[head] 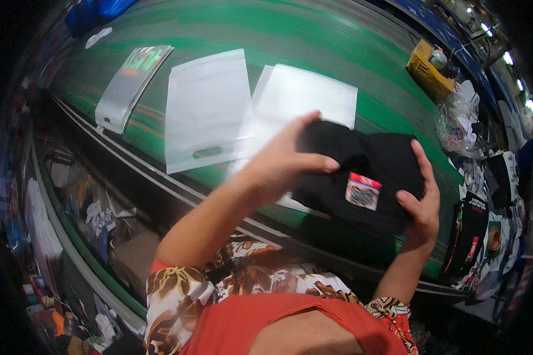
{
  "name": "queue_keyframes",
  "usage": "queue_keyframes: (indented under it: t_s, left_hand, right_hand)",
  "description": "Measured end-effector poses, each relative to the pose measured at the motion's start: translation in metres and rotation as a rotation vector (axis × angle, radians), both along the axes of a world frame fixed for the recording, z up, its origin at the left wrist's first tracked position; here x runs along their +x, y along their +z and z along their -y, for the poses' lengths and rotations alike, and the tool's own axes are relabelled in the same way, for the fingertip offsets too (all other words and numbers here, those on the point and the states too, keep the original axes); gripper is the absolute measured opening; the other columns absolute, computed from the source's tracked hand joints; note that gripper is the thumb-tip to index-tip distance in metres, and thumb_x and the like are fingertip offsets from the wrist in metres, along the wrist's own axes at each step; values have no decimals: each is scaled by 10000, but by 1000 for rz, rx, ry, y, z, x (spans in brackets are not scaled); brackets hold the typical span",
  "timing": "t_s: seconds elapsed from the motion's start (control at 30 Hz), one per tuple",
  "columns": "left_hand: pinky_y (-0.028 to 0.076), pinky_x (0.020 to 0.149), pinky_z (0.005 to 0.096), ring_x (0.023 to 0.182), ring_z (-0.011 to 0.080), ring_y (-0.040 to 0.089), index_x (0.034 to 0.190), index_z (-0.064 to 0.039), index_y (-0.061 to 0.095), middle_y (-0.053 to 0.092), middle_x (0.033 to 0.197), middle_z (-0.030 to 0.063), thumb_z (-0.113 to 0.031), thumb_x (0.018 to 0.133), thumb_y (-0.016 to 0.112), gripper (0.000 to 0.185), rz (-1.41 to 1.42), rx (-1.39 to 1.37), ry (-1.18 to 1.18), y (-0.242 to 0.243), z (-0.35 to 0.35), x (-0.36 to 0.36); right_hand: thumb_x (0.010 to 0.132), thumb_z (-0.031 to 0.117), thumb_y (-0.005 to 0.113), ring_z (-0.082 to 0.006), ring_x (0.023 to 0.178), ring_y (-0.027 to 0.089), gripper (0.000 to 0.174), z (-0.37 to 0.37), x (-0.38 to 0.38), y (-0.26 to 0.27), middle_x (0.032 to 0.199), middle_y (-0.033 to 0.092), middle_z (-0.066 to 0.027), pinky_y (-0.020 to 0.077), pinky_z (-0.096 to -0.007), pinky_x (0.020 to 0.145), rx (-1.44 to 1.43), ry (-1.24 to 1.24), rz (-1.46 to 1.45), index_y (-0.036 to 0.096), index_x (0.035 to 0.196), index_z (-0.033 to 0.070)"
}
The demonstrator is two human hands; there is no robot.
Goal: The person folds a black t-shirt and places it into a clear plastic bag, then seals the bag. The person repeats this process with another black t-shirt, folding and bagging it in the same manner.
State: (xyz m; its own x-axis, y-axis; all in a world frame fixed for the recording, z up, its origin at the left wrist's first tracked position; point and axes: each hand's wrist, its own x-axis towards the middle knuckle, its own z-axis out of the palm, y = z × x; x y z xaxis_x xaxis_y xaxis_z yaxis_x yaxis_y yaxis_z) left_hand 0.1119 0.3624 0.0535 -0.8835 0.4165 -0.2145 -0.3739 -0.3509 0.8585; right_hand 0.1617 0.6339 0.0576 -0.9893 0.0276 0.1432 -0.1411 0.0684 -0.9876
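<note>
Both hands grip a folded black garment (391, 164) that hangs just over the green tabletop. My left hand (284, 159) has its thumb across the near face, with the fingers behind. On the other side, my right hand (422, 199) pinches the edge between thumb and fingers. A small red and white tag (363, 191) with a printed code lies on the fabric. Beneath and beyond the garment are white translucent plastic bags (311, 88). Beside them rests a flat plastic bag with a handle slot (208, 102).
Further left is a stack of printed plastic bags (126, 88). At the right stand a yellow cardboard box (428, 73), crumpled clear plastic (455, 124), another black folded garment (466, 235) and a tape roll (494, 238). The green table's near edge (160, 173) runs past my body.
</note>
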Motion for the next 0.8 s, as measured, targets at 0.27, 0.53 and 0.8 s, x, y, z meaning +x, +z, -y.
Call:
queue_keyframes:
  t_s: [0.27,0.53,0.8]
  left_hand:
    - [167,1212,399,1470,313,270,1534,-9,294,324,1558,214,-262,606,920,1148,-473,-342,131,-23,141,-36]
    - [496,602,274,786,134,591,1337,-76,479,610,1015,79,-126,878,745,533,-61,-496,-126,-135,183,-37]
    - [520,550,288,691,167,624,1141,-49,448,608,952,120,-70,898,691,344,138,-232,-129,-121,165,-58]
  right_hand:
    - [726,113,818,-221,1317,492,744,114,-66,-31,1432,532,-110,323,-362,1152,13,86,-41,528,1407,38]
    - [793,159,794,-258,1088,643,412,150,-78,-122,1158,668,-170,498,-344,948,638,-49,345,713,1195,115]
    - [764,257,819,-366,1025,641,433,265,-54,-74,1124,647,-214,520,-406,890,1003,-136,-108,701,1063,-34]
